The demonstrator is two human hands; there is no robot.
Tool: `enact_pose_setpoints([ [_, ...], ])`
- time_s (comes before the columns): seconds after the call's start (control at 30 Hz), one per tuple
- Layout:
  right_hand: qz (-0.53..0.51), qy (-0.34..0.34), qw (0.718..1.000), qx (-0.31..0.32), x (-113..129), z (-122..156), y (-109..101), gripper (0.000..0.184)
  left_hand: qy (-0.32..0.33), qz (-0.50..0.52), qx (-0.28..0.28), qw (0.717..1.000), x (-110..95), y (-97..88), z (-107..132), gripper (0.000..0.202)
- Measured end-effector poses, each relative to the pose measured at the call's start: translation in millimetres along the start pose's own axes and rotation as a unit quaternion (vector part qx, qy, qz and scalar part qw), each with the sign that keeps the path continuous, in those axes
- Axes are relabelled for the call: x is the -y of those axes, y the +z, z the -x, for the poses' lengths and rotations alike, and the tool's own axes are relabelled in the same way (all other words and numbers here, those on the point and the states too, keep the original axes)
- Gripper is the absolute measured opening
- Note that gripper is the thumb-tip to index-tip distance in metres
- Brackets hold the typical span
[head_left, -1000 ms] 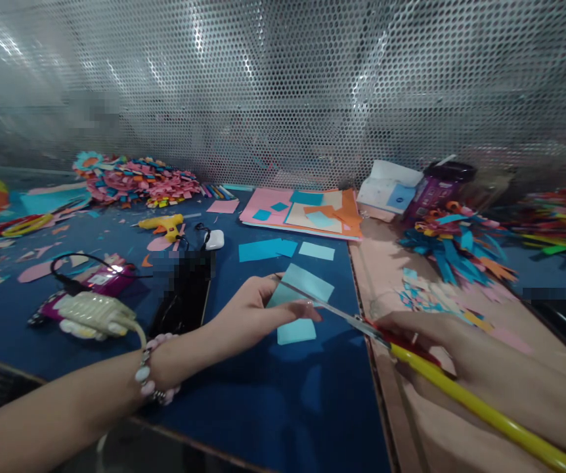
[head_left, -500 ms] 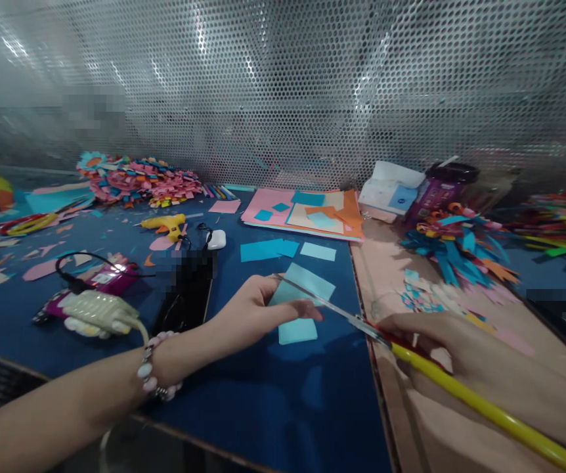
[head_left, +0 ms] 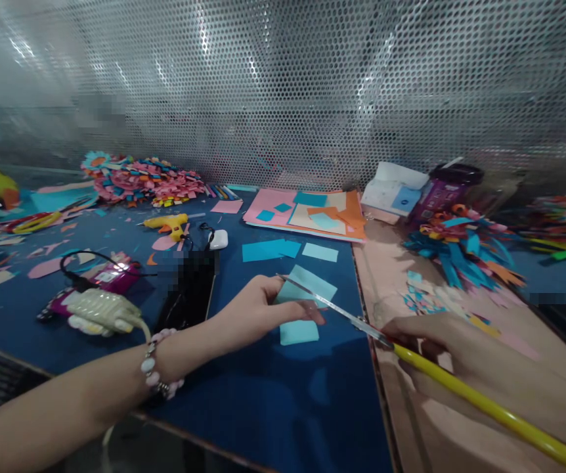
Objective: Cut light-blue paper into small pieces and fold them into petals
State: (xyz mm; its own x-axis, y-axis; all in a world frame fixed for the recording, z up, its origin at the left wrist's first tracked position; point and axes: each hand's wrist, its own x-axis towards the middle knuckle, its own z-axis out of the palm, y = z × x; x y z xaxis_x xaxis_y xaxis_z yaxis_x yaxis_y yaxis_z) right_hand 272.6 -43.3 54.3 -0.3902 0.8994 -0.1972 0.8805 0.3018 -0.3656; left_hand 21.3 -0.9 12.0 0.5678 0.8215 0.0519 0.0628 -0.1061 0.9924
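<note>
Blue table (head_left: 273, 401) strewn with craft paper, a peach sheet (head_left: 411, 427) covering its right side.
Near the middle lies a light-blue square (head_left: 299, 332); farther back are teal rectangles (head_left: 269, 249) and a stack of pink and orange sheets (head_left: 263, 209). To the left sit a black phone (head_left: 187, 292), a white case (head_left: 218, 239), a yellow glue gun (head_left: 167, 224) and a magenta device (head_left: 115, 277), with a heap of pink cuttings (head_left: 145, 179) at the far left. On the peach sheet lie a fringed paper flower (head_left: 460, 246), small scraps (head_left: 423, 299), a purple jar (head_left: 438, 190) and a white packet (head_left: 394, 187).
</note>
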Motion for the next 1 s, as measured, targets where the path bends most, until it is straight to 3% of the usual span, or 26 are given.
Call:
enact_pose_setpoints([
  [0.17,-0.033,-0.033,0.999,-0.023,-1.4,-0.9,1.1,0.018,-0.002,0.009,-0.001,1.0,-0.9,0.3,0.0,0.017],
  [0.33,-0.015,-0.021,1.0,-0.008,-1.1,-2.0,1.7,0.011,-0.006,0.019,0.002,1.0,-2.0,0.9,0.0,0.016],
  [0.7,-0.081,-0.005,0.996,0.022,-30.9,-6.8,28.8,0.012,-0.034,0.061,0.003,0.998,2.8,-0.2,-3.0,0.021],
  [1.0,-0.054,-0.027,0.996,-0.069,-32.9,-14.6,34.9,0.019,-0.067,0.162,0.011,0.984,7.4,-2.6,-18.1,0.017],
])
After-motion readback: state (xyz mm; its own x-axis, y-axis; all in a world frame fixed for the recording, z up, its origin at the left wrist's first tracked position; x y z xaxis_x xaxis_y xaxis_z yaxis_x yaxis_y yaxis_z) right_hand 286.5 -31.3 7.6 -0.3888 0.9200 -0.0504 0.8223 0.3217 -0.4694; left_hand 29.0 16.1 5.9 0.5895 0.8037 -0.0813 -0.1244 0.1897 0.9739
